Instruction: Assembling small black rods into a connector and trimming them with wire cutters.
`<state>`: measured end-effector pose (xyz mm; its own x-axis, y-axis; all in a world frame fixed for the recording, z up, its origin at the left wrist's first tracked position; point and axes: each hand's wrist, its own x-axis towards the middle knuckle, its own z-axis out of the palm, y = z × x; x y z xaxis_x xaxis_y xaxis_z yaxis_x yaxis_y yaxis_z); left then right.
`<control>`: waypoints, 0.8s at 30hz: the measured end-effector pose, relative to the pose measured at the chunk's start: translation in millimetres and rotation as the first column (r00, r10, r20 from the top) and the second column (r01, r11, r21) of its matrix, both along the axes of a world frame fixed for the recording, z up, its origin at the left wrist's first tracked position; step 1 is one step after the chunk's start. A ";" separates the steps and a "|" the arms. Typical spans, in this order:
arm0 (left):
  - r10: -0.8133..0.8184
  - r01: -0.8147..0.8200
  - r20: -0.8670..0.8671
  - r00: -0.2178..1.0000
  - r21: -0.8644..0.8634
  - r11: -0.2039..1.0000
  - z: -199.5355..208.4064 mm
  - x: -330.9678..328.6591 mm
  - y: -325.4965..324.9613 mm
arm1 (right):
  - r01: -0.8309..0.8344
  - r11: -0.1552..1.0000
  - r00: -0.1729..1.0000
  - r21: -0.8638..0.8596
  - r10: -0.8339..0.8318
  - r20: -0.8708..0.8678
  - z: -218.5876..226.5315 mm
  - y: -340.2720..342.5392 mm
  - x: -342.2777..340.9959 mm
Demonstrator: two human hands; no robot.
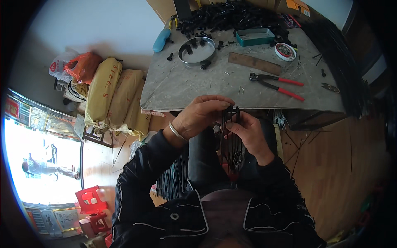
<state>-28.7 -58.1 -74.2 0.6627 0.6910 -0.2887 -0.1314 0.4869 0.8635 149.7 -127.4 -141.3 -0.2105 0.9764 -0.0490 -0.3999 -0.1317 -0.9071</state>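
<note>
Black strands (234, 153) occupy both hands (197, 117) (253, 135); red lettering (106, 91) marks yellow sacks (98, 103).

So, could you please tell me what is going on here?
The person's left hand and right hand both grip a small black piece, just off the near edge of a grey table. Long, thin black strands show between the hands and the body. On the table lie red-handled metal pincers, a round silvery dish and, toward the back, a large heap of black parts.
</note>
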 end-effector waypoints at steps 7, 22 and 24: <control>0.101 -0.078 0.150 0.983 -0.153 0.985 -6.7 1.7 -8.0 | 0.030 1.000 0.999 -0.003 -0.030 -0.034 3.8 -1.7 -2.4; 0.086 -0.076 0.116 0.990 -0.091 0.993 -0.3 4.8 -8.2 | 0.028 0.999 0.999 -0.027 -0.030 -0.045 -3.5 1.2 -3.7; 0.091 -0.083 0.106 0.990 -0.081 0.993 -1.7 4.2 -7.2 | 0.020 0.999 0.998 -0.034 -0.021 -0.055 -1.4 1.1 -4.6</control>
